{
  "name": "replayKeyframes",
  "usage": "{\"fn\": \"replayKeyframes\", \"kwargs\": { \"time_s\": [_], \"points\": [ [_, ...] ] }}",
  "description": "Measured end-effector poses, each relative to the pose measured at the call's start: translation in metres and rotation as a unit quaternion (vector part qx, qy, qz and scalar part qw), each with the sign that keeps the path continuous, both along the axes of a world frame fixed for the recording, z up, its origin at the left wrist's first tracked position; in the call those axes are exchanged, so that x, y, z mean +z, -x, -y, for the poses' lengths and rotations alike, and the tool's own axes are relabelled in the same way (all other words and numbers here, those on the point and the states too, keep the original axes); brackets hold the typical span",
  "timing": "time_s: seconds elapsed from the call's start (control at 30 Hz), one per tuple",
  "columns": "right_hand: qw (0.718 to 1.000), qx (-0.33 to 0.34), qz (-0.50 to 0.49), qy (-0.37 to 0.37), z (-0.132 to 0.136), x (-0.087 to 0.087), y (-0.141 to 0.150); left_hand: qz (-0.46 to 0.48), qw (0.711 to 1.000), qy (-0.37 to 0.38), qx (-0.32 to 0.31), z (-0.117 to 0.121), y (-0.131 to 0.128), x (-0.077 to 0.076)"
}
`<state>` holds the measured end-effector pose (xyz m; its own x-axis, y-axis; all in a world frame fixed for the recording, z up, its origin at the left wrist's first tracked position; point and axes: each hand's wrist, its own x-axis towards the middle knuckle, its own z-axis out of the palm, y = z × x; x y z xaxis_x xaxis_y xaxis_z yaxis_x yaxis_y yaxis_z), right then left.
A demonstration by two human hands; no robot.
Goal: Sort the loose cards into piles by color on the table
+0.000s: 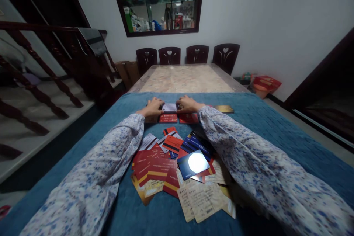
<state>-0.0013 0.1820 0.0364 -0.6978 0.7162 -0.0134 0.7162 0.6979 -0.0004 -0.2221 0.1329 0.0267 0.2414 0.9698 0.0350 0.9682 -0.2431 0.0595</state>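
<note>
At the far part of the blue cloth, my left hand (pixel 152 107) and my right hand (pixel 189 104) are closed on the two ends of a pale white card (pixel 169 108). Just in front of it lie two red cards, one on the left (pixel 168 118) and another on the right (pixel 188 118), the latter partly behind my right sleeve. A gold card (pixel 224 109) rests to the right of my right hand. Nearer me, between my forearms, is a loose overlapping heap of cards: dark red (pixel 162 167), orange (pixel 172 143), cream (pixel 205 201), and a shiny blue card (pixel 186 166) on top.
A blue cloth (pixel 116 191) covers the near part of the table, whose patterned top (pixel 182 77) shows beyond. Several dark chairs (pixel 169 54) stand at the far end. A wooden railing (pixel 35 84) runs along the left, and a red bag (pixel 267 82) is on the right.
</note>
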Motion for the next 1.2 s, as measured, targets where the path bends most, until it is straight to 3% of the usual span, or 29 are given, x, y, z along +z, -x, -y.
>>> {"fn": "replayKeyframes", "kwargs": {
  "time_s": [0.5,1.0,1.2],
  "points": [
    [1.0,0.005,-0.007,-0.005,-0.011,-0.006,0.006,0.018,1.0,0.006,-0.024,-0.019,0.012,-0.01],
    [0.999,0.023,-0.009,0.025,-0.016,-0.007,0.009,0.031,0.998,0.036,-0.035,-0.017,0.011,-0.005],
    [0.999,0.002,-0.014,0.041,-0.017,-0.003,0.012,0.02,0.999,0.026,-0.036,-0.013,0.007,-0.002]
  ]
}}
